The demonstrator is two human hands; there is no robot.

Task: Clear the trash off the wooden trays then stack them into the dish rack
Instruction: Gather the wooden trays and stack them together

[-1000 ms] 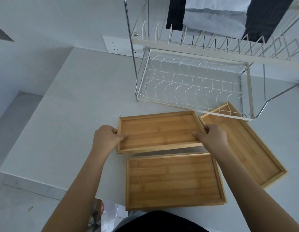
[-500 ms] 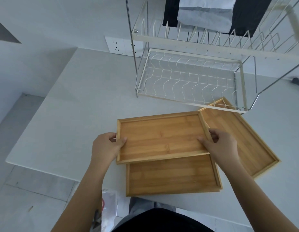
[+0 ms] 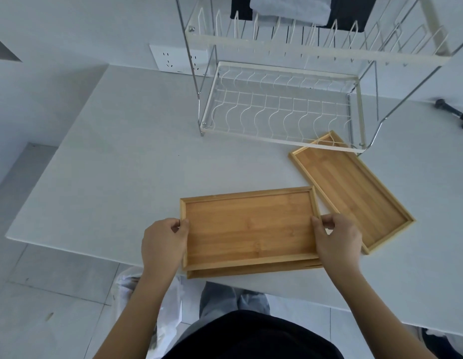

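Honey-brown trays, white rack

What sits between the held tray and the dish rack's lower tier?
Nothing visible. The counter between the top tray and the dish rack is bare; the third tray lies off right, its far corner under the rack's front rail.

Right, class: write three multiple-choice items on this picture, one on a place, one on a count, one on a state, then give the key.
1. Where is the held tray?
A. in the dish rack
B. on top of another tray
C. on the floor

2. How many wooden trays show?
A. two
B. three
C. five

3. The dish rack's lower tier is:
A. empty
B. full of plates
C. holding one tray

Key: B, the lower tray's edge peeks out beneath; B, the stacked pair plus the angled tray; A, only bare wire shows. Left hand and right hand grip the ends.
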